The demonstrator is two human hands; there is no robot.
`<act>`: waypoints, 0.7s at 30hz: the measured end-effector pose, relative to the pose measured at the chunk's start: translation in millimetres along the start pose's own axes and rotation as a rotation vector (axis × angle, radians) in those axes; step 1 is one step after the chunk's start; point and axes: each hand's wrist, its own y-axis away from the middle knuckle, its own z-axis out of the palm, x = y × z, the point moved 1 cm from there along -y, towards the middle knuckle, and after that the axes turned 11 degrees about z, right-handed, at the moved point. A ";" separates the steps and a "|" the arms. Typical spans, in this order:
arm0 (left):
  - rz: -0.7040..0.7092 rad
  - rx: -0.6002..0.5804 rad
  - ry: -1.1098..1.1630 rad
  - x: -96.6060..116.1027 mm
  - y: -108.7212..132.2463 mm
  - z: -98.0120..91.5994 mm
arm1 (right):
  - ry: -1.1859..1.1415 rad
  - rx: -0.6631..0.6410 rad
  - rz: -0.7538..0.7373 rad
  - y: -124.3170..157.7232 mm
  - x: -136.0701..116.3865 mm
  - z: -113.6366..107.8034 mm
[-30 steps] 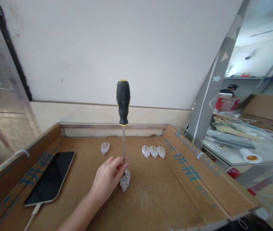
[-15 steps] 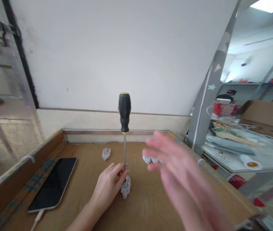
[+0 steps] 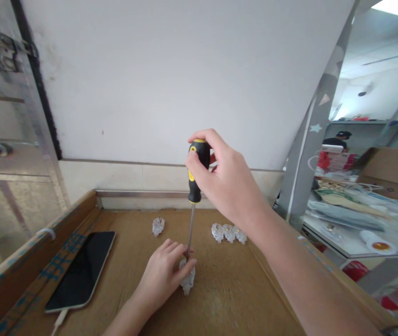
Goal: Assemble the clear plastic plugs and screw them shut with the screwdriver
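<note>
My right hand (image 3: pixel 229 172) is closed round the black and yellow handle of a screwdriver (image 3: pixel 194 193), a finger lying over its top end. The shaft runs down, slightly tilted, to a clear plastic plug (image 3: pixel 188 282) on the cardboard. My left hand (image 3: pixel 166 268) pinches this plug at its upper end, thumb and fingers close about the screwdriver's tip. Those fingers partly hide the tip and the upper part of the plug.
One more clear plug (image 3: pixel 158 226) lies farther back, and a row of three clear plugs (image 3: pixel 229 233) is at the back right. A phone (image 3: pixel 81 270) with a cable lies at left. Raised cardboard edges (image 3: pixel 38 238) border the work surface (image 3: pixel 129 242); a white wall (image 3: pixel 171 84) stands behind.
My right hand, open and blurred at the right before, has come up to the screwdriver and grasped its handle. The handle has turned and leans a little to the right. My left hand stays at the plug.
</note>
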 end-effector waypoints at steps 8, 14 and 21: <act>-0.067 -0.150 -0.009 -0.1 1.4 1.7 | 0.408 -0.051 -0.125 -7.8 -6.8 -17.4; -0.056 -0.118 0.005 -1.3 2.3 3.7 | 0.159 -0.413 -0.189 -14.2 -10.5 -30.8; -0.040 -0.127 -0.011 -2.8 3.4 6.0 | 0.358 -0.266 -0.203 -13.3 -9.5 -33.7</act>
